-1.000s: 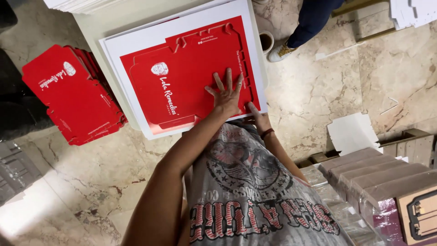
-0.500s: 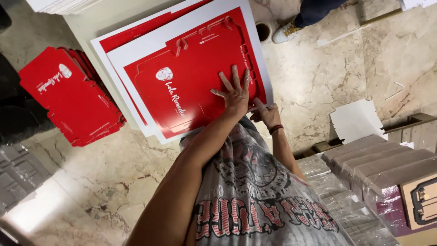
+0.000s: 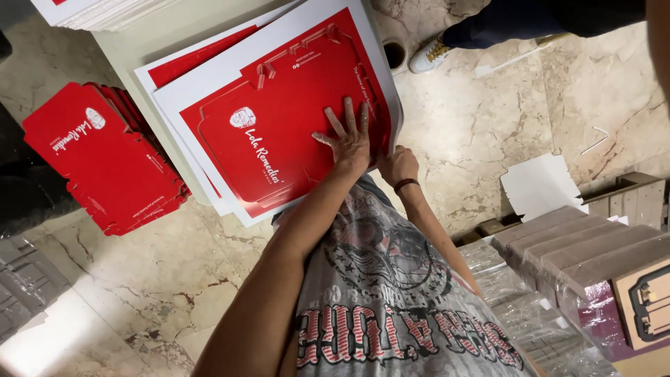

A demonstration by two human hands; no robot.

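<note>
A large white cardboard sheet printed with a red die-cut box pattern (image 3: 279,98) lies on top of a stack of like sheets (image 3: 174,77) on a pale table. My left hand (image 3: 349,139) presses flat on the red print near the sheet's right edge, fingers spread. Just beside it, my right hand (image 3: 396,166), with a dark wristband, is curled around the near right edge of the top sheet. The top sheet sits skewed, so the sheet below shows at its left.
A pile of red flat box blanks (image 3: 105,160) lies on the marble floor at left. Another person's shoe (image 3: 429,56) and a cup (image 3: 394,52) are beyond the table. A white card scrap (image 3: 541,185), wrapped brown bundles (image 3: 558,251) and grey trays (image 3: 21,286) surround me.
The top sheet has swung out of line with the stack, uncovering the sheet beneath at left. Both hands stayed on its right side and moved with it.
</note>
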